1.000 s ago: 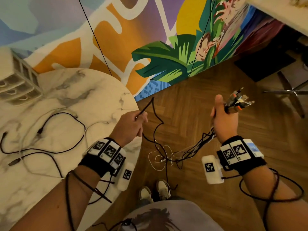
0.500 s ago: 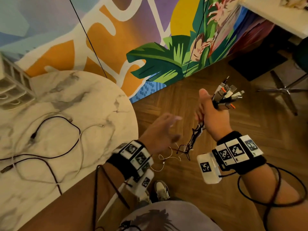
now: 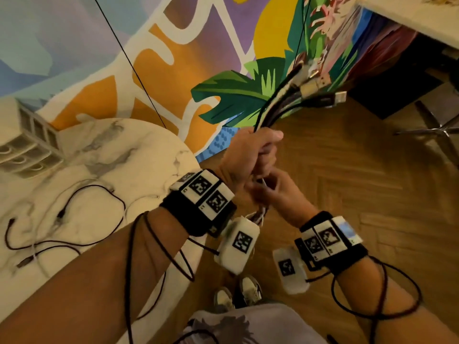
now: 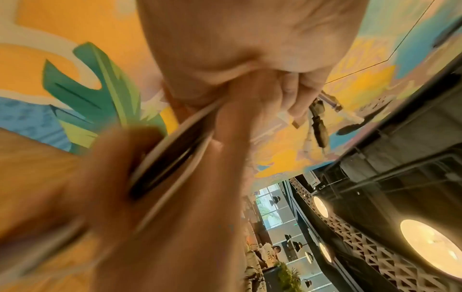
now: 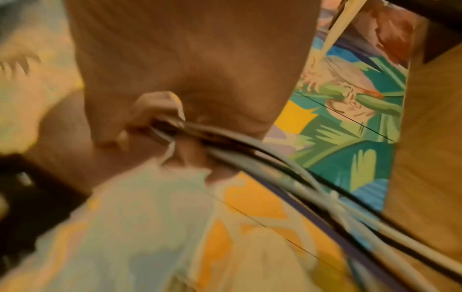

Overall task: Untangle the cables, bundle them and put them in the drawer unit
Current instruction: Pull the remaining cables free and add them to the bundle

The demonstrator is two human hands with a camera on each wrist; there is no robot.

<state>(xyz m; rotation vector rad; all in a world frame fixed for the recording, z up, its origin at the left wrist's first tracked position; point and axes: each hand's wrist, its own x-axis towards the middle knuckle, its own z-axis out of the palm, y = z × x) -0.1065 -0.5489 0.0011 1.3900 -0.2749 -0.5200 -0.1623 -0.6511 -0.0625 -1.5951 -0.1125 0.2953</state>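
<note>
The left hand (image 3: 244,155) is fisted round the cable bundle (image 3: 280,105), held in the air over the wooden floor (image 3: 347,182), just off the edge of the round marble surface (image 3: 111,157). The bundle's long axis runs on a slant, from low near the person's body up and away toward the painted wall (image 3: 173,58), and the plug ends (image 3: 320,83) fan out above the fist, pointing up and to the right. Just below, the right hand (image 3: 280,194) closes round the same bundle where it leaves the left fist, the two hands touching.

The head view gives the layout: loose cables (image 3: 69,219) lie sprawled on the marble, black and white ones, well apart from the held bundle, and the drawer unit (image 3: 27,145) stands at the far left of the surface.

The left wrist view shows what the head view cannot: the underside of the grip, with dark and pale strands (image 4: 172,154) squeezed flat between the curled fingers (image 4: 295,94), and a few connectors (image 4: 320,122) poking out beyond the knuckles. It is blurred.

The right wrist view catches the other side: strands (image 5: 287,173) leaving the right fist (image 5: 190,83) and sweeping down to the lower right, grey, black and a bluish one side by side.
</note>
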